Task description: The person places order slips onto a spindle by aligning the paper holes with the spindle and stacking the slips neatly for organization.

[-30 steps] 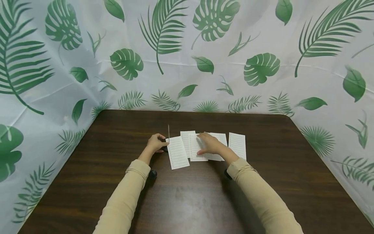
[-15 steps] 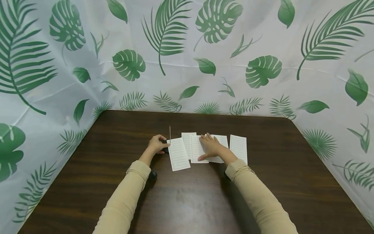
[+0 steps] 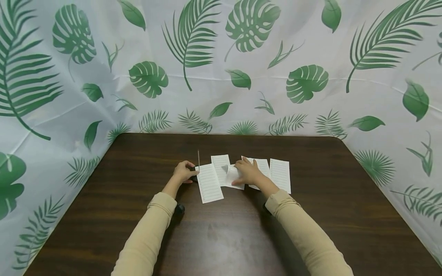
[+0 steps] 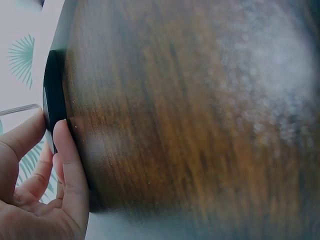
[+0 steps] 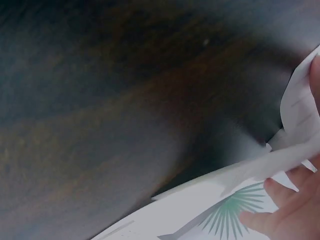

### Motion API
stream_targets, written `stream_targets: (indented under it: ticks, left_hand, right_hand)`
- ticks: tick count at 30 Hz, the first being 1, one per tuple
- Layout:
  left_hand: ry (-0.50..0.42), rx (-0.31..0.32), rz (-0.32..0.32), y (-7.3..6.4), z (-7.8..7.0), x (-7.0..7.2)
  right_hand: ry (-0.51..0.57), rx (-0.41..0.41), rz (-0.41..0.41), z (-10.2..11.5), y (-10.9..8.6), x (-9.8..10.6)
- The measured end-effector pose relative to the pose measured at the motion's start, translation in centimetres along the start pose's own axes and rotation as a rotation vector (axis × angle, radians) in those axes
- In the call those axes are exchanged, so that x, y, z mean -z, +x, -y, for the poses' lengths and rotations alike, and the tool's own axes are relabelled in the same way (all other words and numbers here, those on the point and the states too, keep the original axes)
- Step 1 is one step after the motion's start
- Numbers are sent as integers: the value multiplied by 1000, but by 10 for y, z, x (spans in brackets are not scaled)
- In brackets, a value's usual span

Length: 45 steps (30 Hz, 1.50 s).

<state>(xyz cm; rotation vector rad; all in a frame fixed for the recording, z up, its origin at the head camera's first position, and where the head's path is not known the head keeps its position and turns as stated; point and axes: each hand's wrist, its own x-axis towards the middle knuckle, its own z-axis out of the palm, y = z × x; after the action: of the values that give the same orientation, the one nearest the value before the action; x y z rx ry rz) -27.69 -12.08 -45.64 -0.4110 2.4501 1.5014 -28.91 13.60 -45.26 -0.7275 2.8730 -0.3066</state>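
My left hand point(image 3: 182, 172) grips the black base point(image 4: 54, 92) of a bill spike, its thumb at the foot of the upright metal spike point(image 3: 198, 159). A lined paper slip point(image 3: 210, 186) lies with its upper left corner right at that foot. To the right, my right hand point(image 3: 249, 171) pinches another lined slip point(image 3: 234, 173), whose upper end curls up off the table. In the right wrist view this curled paper point(image 5: 300, 107) bends beside the thumb. Part of it is hidden under the hand.
Between the two hands' slips, a further lined slip point(image 3: 219, 164) lies partly covered. More slips lie to the right, one partly under the right hand point(image 3: 263, 165) and one at the far right point(image 3: 280, 174). The dark wooden table point(image 3: 221, 234) meets a leaf-patterned curtain point(image 3: 207, 92) behind.
My right hand has gone from resting spread on a middle slip to pinching it, and that slip's upper end has curled up. The left hand and bill spike stay in place.
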Motion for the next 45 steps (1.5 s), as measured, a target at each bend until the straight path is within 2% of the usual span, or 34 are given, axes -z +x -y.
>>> stream_targets:
  ticks: [1, 2, 3, 5, 8, 9, 12, 19, 26, 29, 39, 45]
  left_hand:
    - [6, 9, 0, 2, 1, -1]
    - [-14, -29, 1, 13, 11, -2]
    - [-13, -34, 2, 18, 14, -3]
    - [-10, -34, -1, 20, 15, -4]
    - [-27, -54, 0, 15, 14, -3]
    - [-9, -18, -2, 4, 4, -1]
    - [-19, -35, 4, -2, 3, 1]
    - [-16, -37, 8, -2, 2, 1]
    - [-25, -40, 10, -1, 3, 1]
    - [-23, -40, 9, 0, 3, 1]
    - [-47, -41, 15, 2, 4, 1]
    - [-36, -42, 12, 3, 5, 1]
  right_hand:
    - [2, -5, -10, 1, 0, 0]
    - [-3, -3, -25, 2, -1, 0]
    - [-3, -1, -39, 3, -1, 1]
    - [-3, 2, -69, 6, -3, 1]
    - [-22, 12, -122, 8, -5, 1]
    - [-21, 11, -134, 9, -6, 0]
    - [-27, 4, -164, 10, -7, -1]
    - [21, -39, -151, 13, -8, -3]
    - [15, -56, -205, 16, -9, -4]
    - [79, -61, -250, 17, -8, -5]
    - [417, -97, -375, 16, -10, -4]
    - [609, -141, -355, 15, -13, -2]
